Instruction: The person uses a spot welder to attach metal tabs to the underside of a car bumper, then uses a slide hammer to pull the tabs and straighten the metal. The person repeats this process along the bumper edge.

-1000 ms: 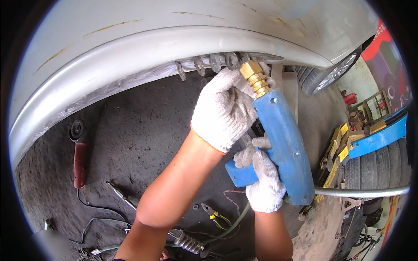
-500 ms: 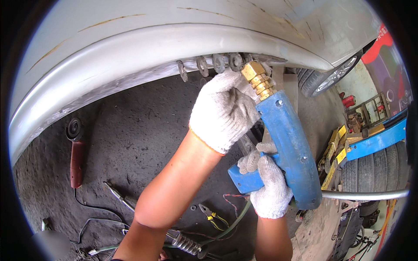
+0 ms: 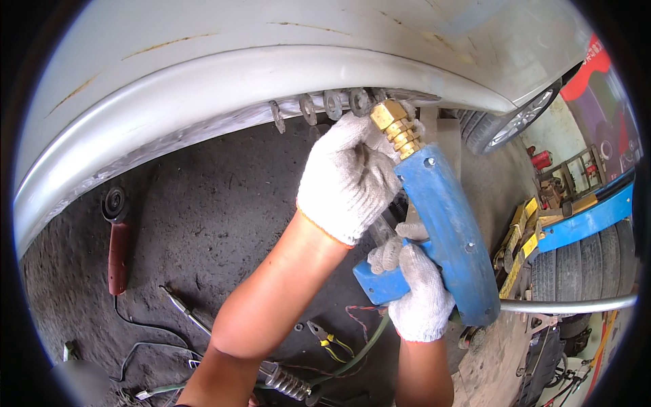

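Note:
A row of several metal washers [image 3: 332, 105] stands on edge along the lower sill [image 3: 224, 74] of a silver car body. My right hand [image 3: 422, 292], in a white knit glove, is closed round the handle of a blue spot-welding gun [image 3: 451, 234]. The gun's brass end fitting [image 3: 397, 127] points up toward the sill, by the right end of the row. My left hand [image 3: 349, 173], gloved too, is curled just beside that fitting. Its fingertips are hidden behind the brass, so what they pinch cannot be made out.
An angle grinder [image 3: 116, 237] with its cord lies on the dark floor at left. Yellow-handled pliers [image 3: 330, 340], a coil spring [image 3: 290, 381] and a green hose are near my forearms. At right are a car wheel [image 3: 505, 125], stacked tyres [image 3: 586, 268] and a blue-yellow frame [image 3: 590, 220].
The view has shifted slightly, with the sill and washers a little lower and farther left. Both hands and the gun keep nearly the same pose against the sill.

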